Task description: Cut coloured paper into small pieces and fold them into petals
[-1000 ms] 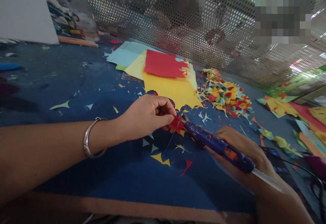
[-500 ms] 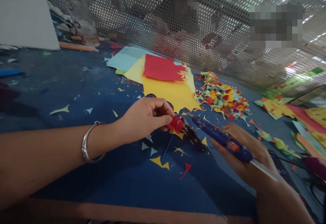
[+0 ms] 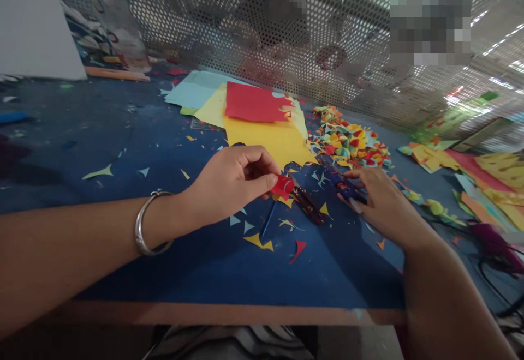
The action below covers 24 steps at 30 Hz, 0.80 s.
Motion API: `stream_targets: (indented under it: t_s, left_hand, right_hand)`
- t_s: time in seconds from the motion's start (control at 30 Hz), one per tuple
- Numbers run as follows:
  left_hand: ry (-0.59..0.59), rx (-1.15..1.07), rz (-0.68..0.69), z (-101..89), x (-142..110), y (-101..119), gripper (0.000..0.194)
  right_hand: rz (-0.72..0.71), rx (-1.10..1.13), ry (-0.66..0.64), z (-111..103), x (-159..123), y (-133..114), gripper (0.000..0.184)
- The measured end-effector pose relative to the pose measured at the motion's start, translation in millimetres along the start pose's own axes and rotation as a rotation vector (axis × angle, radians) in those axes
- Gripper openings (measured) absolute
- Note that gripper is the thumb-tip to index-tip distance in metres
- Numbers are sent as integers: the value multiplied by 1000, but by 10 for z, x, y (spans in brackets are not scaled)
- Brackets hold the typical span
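My left hand (image 3: 233, 183), with a silver bangle on its wrist, pinches a small rolled red paper piece (image 3: 283, 186) between thumb and fingers just above the blue table (image 3: 164, 262). My right hand (image 3: 380, 204) reaches forward over the table with its fingers on a blue glue gun (image 3: 338, 177) that lies pointing away from me. Dark scissors (image 3: 308, 207) lie on the table between the two hands, right of the red piece.
Red, yellow and pale blue paper sheets (image 3: 254, 114) lie beyond my hands. A heap of coloured folded scraps (image 3: 352, 142) sits to their right. More coloured paper (image 3: 483, 177) is at far right. Perforated metal screen (image 3: 286, 38) closes the back. Paper offcuts dot the table.
My right hand has carried the glue gun away from the red piece and set it down farther back on the table. My left hand has kept the red piece nearly still.
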<state>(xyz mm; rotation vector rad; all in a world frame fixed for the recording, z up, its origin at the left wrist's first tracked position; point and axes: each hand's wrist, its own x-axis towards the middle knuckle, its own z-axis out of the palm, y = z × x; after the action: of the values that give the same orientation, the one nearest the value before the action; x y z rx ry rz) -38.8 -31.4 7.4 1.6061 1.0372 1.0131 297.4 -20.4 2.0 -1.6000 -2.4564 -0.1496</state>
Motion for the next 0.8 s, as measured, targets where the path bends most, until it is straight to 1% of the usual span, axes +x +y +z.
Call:
stream_targets:
  t_s: [0.07,0.13,0.23,0.27,0.33,0.4,0.47,0.57,0.63,0.67,0.73,0.8]
  left_hand:
    - [29,54,69,5,-45,27,2]
    - [61,116,139,9,-89,54,2]
    - [101,187,222,20,-129,83,3]
    - [108,199,240,26,-134,88,4]
    - [118,222,273,44,-139,94,5]
    - [119,254,312,63,-148,100,5]
    - [105,288,353,81,-167,113,6]
    - [67,303,378,104,-202,139,7]
    - [60,279,336,122,-209,142,7]
    - [57,246,287,133,-202,135,6]
    - [37,120,150,154,-170,104,5]
    - [30,-83,0,172,-123,61,4]
  right_hand:
    - [-1,-8,1,-81,-39,-51,40]
    - [-20,-18,47,-183,-65,-206,36]
    - [-28,62,221,-299,-40,-610,26]
    - [-48,105,243,-312,-15,-759,23]
    - [-94,200,263,-291,49,-1020,23]
    - [-116,259,264,-227,108,-1185,24]
    - [-122,281,271,-152,140,-1249,24]
    - [-124,303,306,-77,128,-1235,17]
    - [-115,306,341,-60,98,-1208,9]
    - [-108,303,356,-58,83,-1195,6]
    - [-86,298,381,-61,55,-1174,6]
    - [-70,298,399,-65,35,-1157,8]
